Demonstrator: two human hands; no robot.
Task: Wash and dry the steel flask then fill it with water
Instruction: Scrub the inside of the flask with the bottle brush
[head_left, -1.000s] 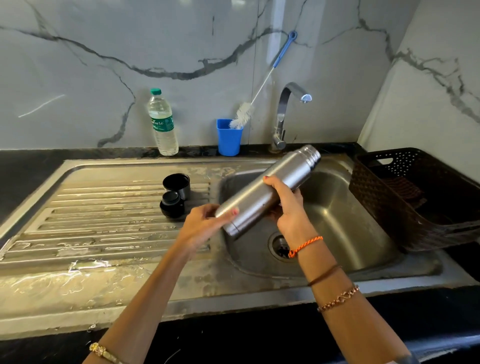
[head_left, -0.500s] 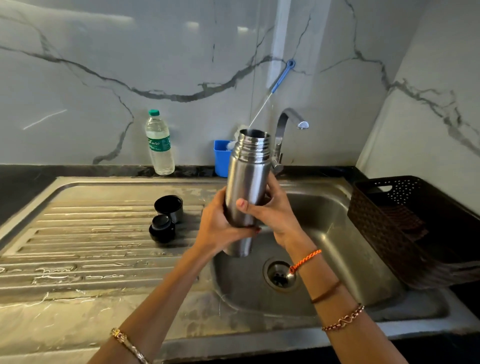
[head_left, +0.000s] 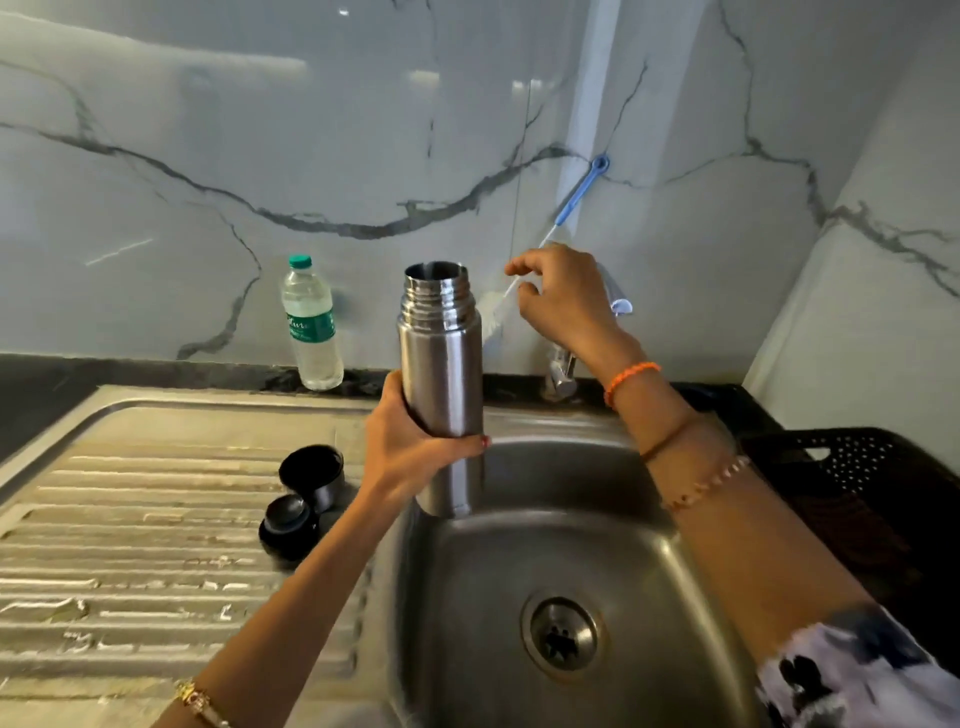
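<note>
Our left hand (head_left: 410, 452) grips the steel flask (head_left: 441, 384) upright over the sink (head_left: 597, 545); our right hand (head_left: 558, 296) fingers pinch the bottle brush (head_left: 574, 200) wire

- The right hand (head_left: 561, 299) is covering most of the tap (head_left: 615, 296) and the middle of the bottle brush (head_left: 574, 200).
- The steel flask (head_left: 441, 384) is hiding whatever the brush is standing in.
- The dark basket (head_left: 852, 467) is running off the right edge.
- Motion is blurring the right forearm's bracelets (head_left: 706, 483).
</note>
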